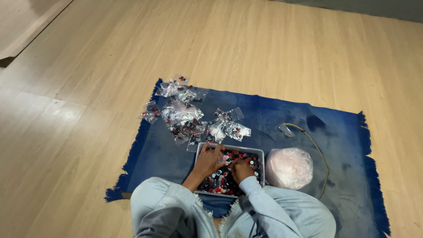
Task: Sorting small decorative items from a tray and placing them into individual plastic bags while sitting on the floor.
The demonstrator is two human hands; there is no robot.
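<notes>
Resting in a grey tray (pixel 261 154) at the rug's (pixel 264 114) near edge: both hands, on buttons (pixel 240 156). Left hand (pixel 208 161) spread flat; right hand (pixel 241 169) curled, grip unclear. Filled bags (pixel 187 117) lie beyond.

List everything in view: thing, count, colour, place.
tray: one, grey, on the rug in front of the person.
small pieces: too many to count, red, black and pale, filling the tray.
filled bags: a pile, count unclear, clear plastic with dark and red pieces inside, on the rug's far left part, one or two over its edge.
empty bag: one, clear, on the rug right of the pile.
big bag: one, clear with pinkish contents, right of the tray.
cord: one, yellowish, curving past the big bag.
rug: one, blue, fringed, on the floor.
floor: light wood.
left hand: in the tray, on the pieces.
right hand: in the tray, on the pieces.
</notes>
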